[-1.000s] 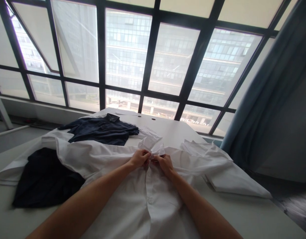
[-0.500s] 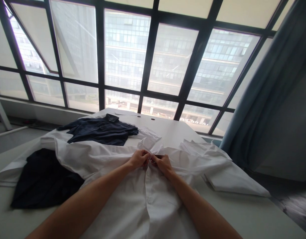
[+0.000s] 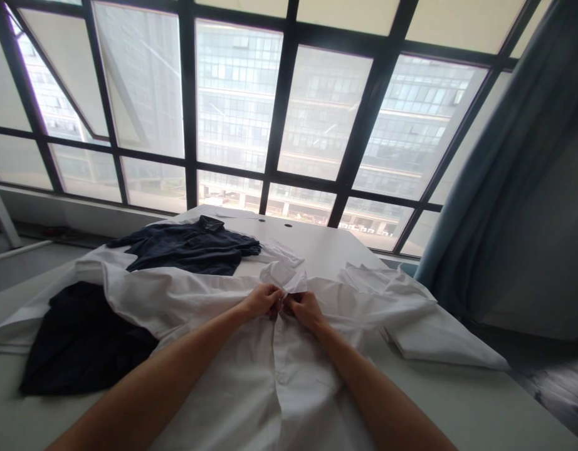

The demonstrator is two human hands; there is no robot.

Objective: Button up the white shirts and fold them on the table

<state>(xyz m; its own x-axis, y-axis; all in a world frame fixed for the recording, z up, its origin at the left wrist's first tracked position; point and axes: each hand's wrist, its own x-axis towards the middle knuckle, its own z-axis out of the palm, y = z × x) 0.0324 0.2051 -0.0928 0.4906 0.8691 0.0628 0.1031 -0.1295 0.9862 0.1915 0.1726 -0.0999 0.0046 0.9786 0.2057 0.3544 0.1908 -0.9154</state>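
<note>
A white button-up shirt (image 3: 232,369) lies spread on the table, its collar (image 3: 277,274) at the far end and its sleeves out to both sides. Just below the collar, my left hand (image 3: 265,300) pinches the front edge of the shirt. My right hand (image 3: 306,310) is closed on the other front edge, its fingertips almost meeting those of the left. Whatever button sits between the fingers is hidden. Down the middle runs the placket (image 3: 280,360), with small buttons showing below my hands.
A dark navy shirt (image 3: 190,245) lies on the table's far left. Black folded cloth (image 3: 86,341) is nearer, left of my forearm. More white cloth (image 3: 449,344) lies at the right. Behind the white table (image 3: 312,235) are windows, with a blue-grey curtain (image 3: 496,188) on the right.
The right fingers have curled in more at the shirt front, and the collar cloth beside them has shifted slightly. The left hand stays in nearly the same place.
</note>
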